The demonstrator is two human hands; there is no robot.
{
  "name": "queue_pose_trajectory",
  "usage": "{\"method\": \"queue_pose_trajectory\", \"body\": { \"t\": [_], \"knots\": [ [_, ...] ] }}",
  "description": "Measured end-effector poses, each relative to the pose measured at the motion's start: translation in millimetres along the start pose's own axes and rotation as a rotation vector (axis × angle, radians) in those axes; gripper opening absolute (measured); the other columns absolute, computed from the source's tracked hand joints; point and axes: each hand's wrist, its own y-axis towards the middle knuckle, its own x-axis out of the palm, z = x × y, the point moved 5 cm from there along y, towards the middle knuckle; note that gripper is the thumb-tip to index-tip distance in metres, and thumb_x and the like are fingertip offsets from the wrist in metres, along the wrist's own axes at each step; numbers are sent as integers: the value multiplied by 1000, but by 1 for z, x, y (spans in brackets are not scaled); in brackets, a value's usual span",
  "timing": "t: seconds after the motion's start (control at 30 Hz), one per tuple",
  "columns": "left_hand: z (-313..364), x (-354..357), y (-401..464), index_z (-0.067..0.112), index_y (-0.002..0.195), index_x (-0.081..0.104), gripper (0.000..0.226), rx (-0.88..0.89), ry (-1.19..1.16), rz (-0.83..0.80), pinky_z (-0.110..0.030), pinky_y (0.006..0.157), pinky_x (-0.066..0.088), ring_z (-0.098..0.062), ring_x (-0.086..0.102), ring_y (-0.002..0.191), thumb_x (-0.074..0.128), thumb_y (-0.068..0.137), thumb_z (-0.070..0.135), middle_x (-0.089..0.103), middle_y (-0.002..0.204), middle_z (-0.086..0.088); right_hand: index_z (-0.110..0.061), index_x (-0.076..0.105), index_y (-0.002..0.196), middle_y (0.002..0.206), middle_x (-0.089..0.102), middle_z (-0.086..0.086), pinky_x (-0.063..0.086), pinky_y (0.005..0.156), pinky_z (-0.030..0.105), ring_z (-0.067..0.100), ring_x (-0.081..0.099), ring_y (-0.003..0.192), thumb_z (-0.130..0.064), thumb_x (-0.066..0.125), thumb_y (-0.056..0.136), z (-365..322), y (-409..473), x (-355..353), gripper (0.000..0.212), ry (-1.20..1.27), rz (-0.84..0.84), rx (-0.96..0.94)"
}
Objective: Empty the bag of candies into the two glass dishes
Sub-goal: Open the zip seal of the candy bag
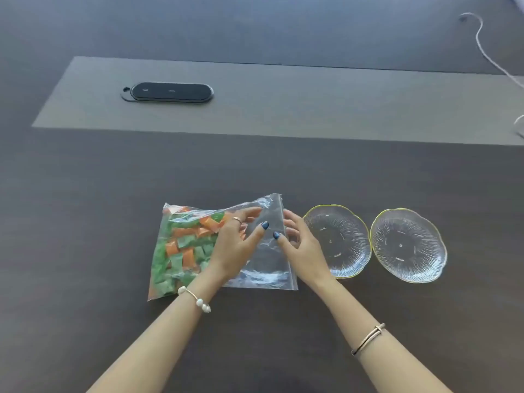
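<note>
A dark worktop [85, 222] filled the view, with a paler grey inset strip [312, 109] running across its far part; a black oval panel [169, 92] sat in that strip at the left. Wide bare surface lay left of the bag, beyond it up to the strip, and near the person in front.

One clear zip bag [263, 259] lay flat near the middle. Its candies [178, 251], green and orange and too many and overlapping to count, were bunched in its left half, while its right half was clear and empty. The bag's right edge ended just beside the first dish.

The left hand [235, 245] lay over the middle of the bag, fingers spread and pointing right, thumb raised, pressing the plastic rather than closed on it. The right hand [300, 245] was at the bag's right edge, fingers curled loosely about the edge; whether it truly pinched the plastic could not be told.

Two glass dishes with yellowish scalloped rims stood right of the bag, the left dish [337, 241] and the right dish [408, 245] just apart, both empty. A pale cord [482, 38] trailed at the far right edge.
</note>
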Motion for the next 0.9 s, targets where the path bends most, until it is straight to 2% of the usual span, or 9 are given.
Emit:
{"method": "queue_pose_trajectory", "body": {
  "t": [0.07, 0.13, 0.27, 0.4, 0.47, 0.57, 0.63, 0.77, 0.9],
  "knots": [
    [-7, 3, 9, 24, 117, 59, 36, -31, 51, 21, -33, 90, 49, -12, 58, 103, 59, 83, 34, 55, 108, 24, -28, 45, 132, 130, 53, -1, 42, 102, 35, 9, 50, 117, -16, 54, 87, 7, 10, 3, 48, -159, 31, 55],
    [-19, 7, 15, 20, 118, 59, 33, -63, 98, 16, -30, 87, 49, -10, 57, 99, 60, 85, 25, 57, 105, 19, -21, 41, 135, 133, 48, 4, 38, 104, 36, 17, 46, 121, -12, 49, 87, 14, 15, 9, 49, -293, 28, 116],
    [-31, 11, 23, 20, 117, 60, 33, -65, 137, 6, -20, 83, 48, -5, 57, 99, 60, 84, 18, 62, 112, 8, -14, 37, 138, 123, 59, 6, 42, 98, 39, 24, 53, 113, -9, 47, 88, 20, 29, 11, 52, -324, 36, 232],
    [-35, 12, 20, 21, 111, 62, 28, -65, 120, 2, -25, 86, 50, -7, 59, 101, 63, 83, 19, 63, 109, 8, -11, 64, 111, 104, 68, 5, 48, 88, 35, 22, 61, 101, -9, 53, 85, 21, 34, 5, 27, -309, 49, 282],
    [-34, 12, 19, 22, 105, 63, 23, -51, 118, -6, -21, 87, 49, -7, 60, 100, 65, 82, 20, 64, 105, 8, -16, 69, 97, 92, 70, 1, 48, 75, 28, 17, 62, 86, -9, 53, 85, 19, 35, 2, 21, -297, 18, 284],
    [-30, 11, 17, 21, 102, 65, 22, -32, 116, -13, -15, 86, 46, -5, 60, 101, 67, 81, 23, 65, 103, 9, -14, 70, 91, 81, 73, 6, 52, 64, 27, 12, 59, 66, -9, 57, 85, 17, 35, 0, 16, -178, -22, 287],
    [-26, 10, 15, 21, 101, 66, 24, -31, 114, -14, -11, 83, 43, -3, 59, 99, 69, 79, 29, 66, 101, 11, -6, 71, 91, 73, 71, 8, 53, 57, 19, 13, 61, 62, -7, 61, 84, 13, 35, 1, 12, 0, -24, 309],
    [-12, 4, 13, 16, 76, 61, 26, 1, 130, 48, -11, 62, 38, -1, 51, 69, 73, 73, 38, 57, 74, 11, -4, 70, 83, 67, 69, 5, 51, 51, 17, 6, 65, 54, -10, 67, 82, 1, 37, -2, 7, 203, -22, 337],
    [-2, 8, 10, 8, 67, 57, 40, -23, 93, -78, -16, 52, 35, -3, 43, 52, 71, 72, 45, 56, 61, 3, -2, 69, 79, 65, 68, 5, 53, 51, 21, 10, 64, 54, -13, 68, 81, -8, 36, -1, 12, 238, -8, 331]
  ]
}}
